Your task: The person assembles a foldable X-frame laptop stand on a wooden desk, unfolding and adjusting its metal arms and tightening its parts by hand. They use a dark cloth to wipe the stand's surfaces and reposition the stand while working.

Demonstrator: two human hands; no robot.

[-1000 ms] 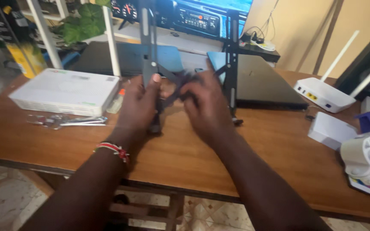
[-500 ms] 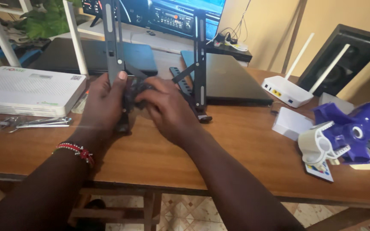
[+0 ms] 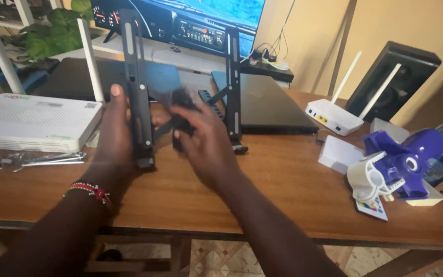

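Observation:
A black folding laptop stand [image 3: 232,77] stands on the wooden table [image 3: 283,190], with two long upright bars joined by crossing struts. My left hand [image 3: 116,136] grips the left bar [image 3: 138,92] from the side, thumb up along it. My right hand [image 3: 203,141] is blurred and closes around a black strut piece [image 3: 180,100] at the stand's middle. A red bead bracelet [image 3: 91,191] circles my left wrist.
A white router [image 3: 32,123] with tall antennas lies at the left, metal tools [image 3: 32,160] in front of it. Two closed laptops [image 3: 270,105] lie behind the stand, below a screen [image 3: 190,23]. At the right are a second white router [image 3: 334,117], a white box [image 3: 339,154], a purple-and-white plastic object [image 3: 401,164] and a black speaker [image 3: 393,77].
The view has swung left, so the stand sits further right in frame. My right hand has moved up along the middle struts; my left hand keeps hold of the left bar.

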